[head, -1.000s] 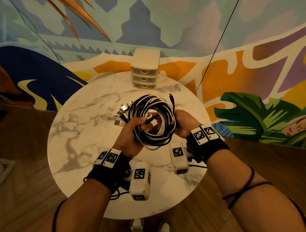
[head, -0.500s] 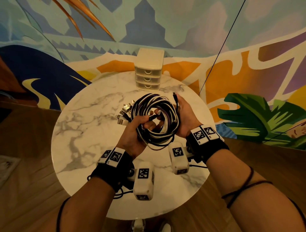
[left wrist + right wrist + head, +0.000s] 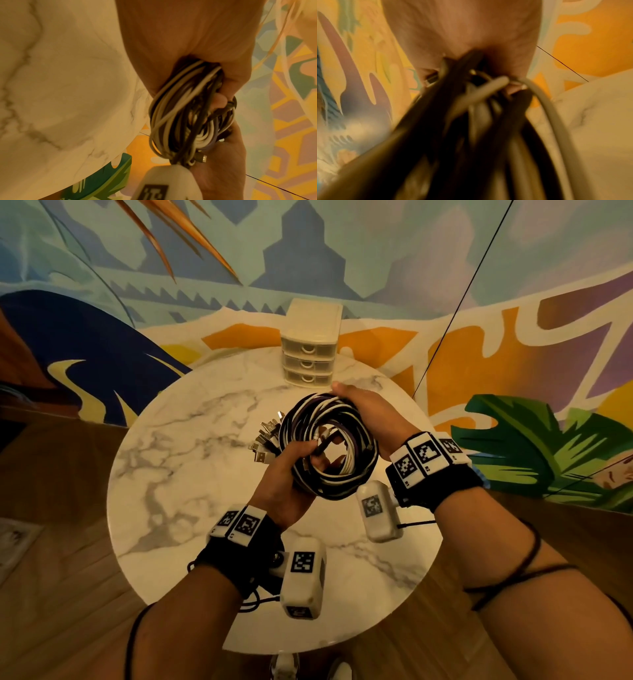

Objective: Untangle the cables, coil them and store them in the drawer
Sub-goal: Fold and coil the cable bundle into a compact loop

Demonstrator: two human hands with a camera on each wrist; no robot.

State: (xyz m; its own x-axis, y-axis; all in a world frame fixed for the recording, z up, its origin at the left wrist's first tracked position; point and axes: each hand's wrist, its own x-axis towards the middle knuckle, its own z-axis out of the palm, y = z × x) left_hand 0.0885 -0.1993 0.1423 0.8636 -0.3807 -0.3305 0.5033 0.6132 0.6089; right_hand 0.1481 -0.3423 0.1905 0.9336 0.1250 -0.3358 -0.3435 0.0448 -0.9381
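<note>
While I watched from the head camera, the coil of cables (image 3: pixel 329 446) hung above the round marble table (image 3: pixel 178 460), on the near side of the small drawer unit (image 3: pixel 311 344), whose three drawers were closed. My left hand (image 3: pixel 284 477) curled round the coil's near-left side, fingers tucked inside the loop. My right hand (image 3: pixel 370 416) wrapped its far-right side, thumb over the top; its fingertips were hidden behind the strands. A cluster of plugs (image 3: pixel 265 436) stuck out left of the coil. The right wrist view was blurred, mostly dark strands (image 3: pixel 471 128). I could not count the separate cables.
</note>
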